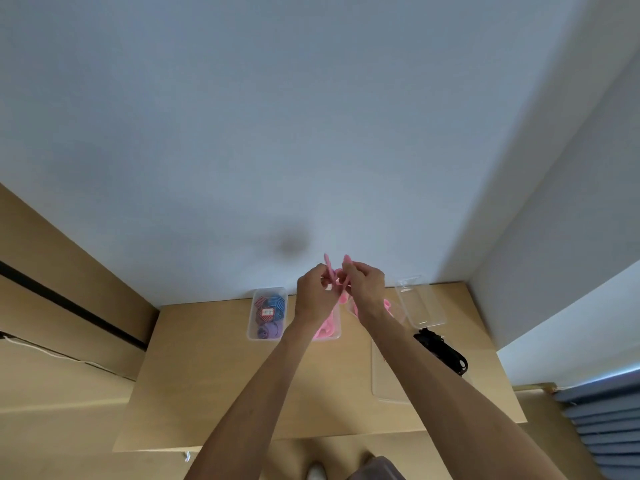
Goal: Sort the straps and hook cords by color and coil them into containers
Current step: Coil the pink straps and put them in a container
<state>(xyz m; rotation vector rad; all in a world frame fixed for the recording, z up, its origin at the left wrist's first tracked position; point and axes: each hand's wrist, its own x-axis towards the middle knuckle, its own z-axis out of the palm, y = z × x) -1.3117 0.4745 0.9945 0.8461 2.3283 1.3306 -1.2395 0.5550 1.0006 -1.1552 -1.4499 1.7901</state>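
A pink flat strap point(333, 277) is pinched between the left hand point(317, 292) and the right hand point(363, 289), each grip closed on it above the light wooden worktop point(207, 375); its tail hangs into one clear plastic container point(329, 332). Three more clear containers are counted: one point(266, 315) with blue, striped and purple coils, one empty point(420, 303), one point(388, 386) nearest. One black cord bundle point(441, 349) lies at the right

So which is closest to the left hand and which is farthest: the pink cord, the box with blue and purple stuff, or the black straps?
From the left hand, in the head view:
1. The pink cord, held in both hands.
2. The box with blue and purple cords, just to its left by the wall.
3. The black straps, far off on the right side of the table.
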